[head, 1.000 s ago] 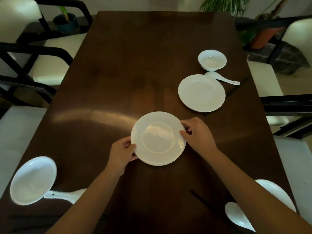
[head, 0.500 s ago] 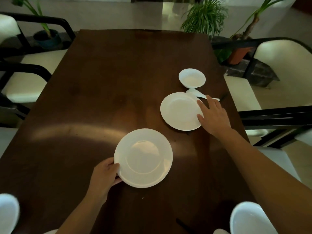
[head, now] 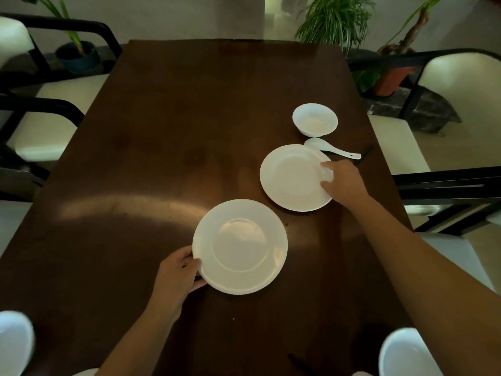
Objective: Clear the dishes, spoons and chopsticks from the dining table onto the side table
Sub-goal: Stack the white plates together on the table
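On the dark dining table (head: 168, 147), seen from the head camera, two white plates lie flat, near each other but not touching. The left hand (head: 176, 275) holds the near plate (head: 240, 246) by its left edge, thumb on top and fingers curled under. Half a second ago the right hand (head: 343, 181) only lay flat by the far plate (head: 294, 177). Now its fingers bend over that plate's right edge and pinch it. So both plates are held, and I think they will soon be lifted or stacked.

Just past the far plate lies a white spoon (head: 330, 151). It lies long from left to right, with its scoop by the plate and its handle pointing at the table's right edge. A small white bowl (head: 315, 123) sits beyond it. More white dishes peek in at the bottom corners. No side table shows.
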Available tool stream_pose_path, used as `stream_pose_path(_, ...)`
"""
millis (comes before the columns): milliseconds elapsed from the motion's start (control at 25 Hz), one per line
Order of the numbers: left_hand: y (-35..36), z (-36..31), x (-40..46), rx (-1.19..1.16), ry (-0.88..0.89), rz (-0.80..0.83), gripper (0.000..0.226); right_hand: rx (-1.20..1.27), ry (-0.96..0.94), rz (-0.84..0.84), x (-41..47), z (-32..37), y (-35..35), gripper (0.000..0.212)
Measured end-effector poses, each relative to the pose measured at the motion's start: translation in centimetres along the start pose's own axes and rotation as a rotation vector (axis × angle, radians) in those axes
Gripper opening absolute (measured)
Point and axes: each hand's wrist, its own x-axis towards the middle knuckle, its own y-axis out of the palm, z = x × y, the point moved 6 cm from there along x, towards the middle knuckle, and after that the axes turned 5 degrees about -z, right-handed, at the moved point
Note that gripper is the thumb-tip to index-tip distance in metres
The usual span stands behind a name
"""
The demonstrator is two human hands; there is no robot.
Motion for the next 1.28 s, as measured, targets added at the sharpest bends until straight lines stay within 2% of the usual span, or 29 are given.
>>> stream_pose_path(160, 0.0, -0.1, -0.1, -0.01, -0.008, 0.013, 0.024, 0.212, 0.096, -0.109, -0.6, 0.1, -1.2, 0.049)
stream_pose_path(240, 0.0, -0.1, -0.2, -0.02, -0.006, 0.026, 0.023, 0.415, 0.221, -0.07, -1.0, -0.7, -1.4, 0.038)
stream_pose_path(320, 0.0, 0.0, -0.2, -0.023, -0.01, 0.036, 0.022, 0.662, 0.437, 0.018, -1.8, -1.7, -1.0, 0.035)
stream_pose_path(400, 0.0, 0.0, -0.2, -0.021, -0.023, 0.042, 0.022, 0.803, 0.548, 0.063, -2.6, -2.1, -0.9, 0.034)
stream_pose_path(600, 0.0, -0.1, -0.2, -0.059, -0.075, 0.047, 0.023, 0.92, 0.536, -0.093, -3.4, -2.5, -3.0, 0.037)
stream_pose_path(760, -0.1, 0.1, -0.1, -0.095, -0.119, 0.004, 0.01, 0.983, 0.487, -0.152, -4.7, -1.8, -4.3, 0.039)
stream_pose_path(920, 0.2, -0.2, -0.4, -0.128, -0.12, 0.012, 0.01, 1.129, 0.414, 0.037, -6.7, 1.6, -3.7, 0.031)
stream_pose_path(1080, 0.3, -0.4, -0.9, -0.149, -0.111, 0.033, 0.023, 1.141, 0.375, 0.248, -9.2, 5.2, -1.1, 0.032)
stream_pose_path(1200, 0.3, -0.5, -1.0, -0.148, -0.09, 0.06, 0.032, 1.098, 0.361, 0.321, -10.7, 6.6, 0.9, 0.03)
stream_pose_path(1280, 0.3, -0.6, -1.0, -0.141, -0.08, 0.057, 0.026, 1.084, 0.355, 0.331, -11.3, 7.1, 1.8, 0.03)
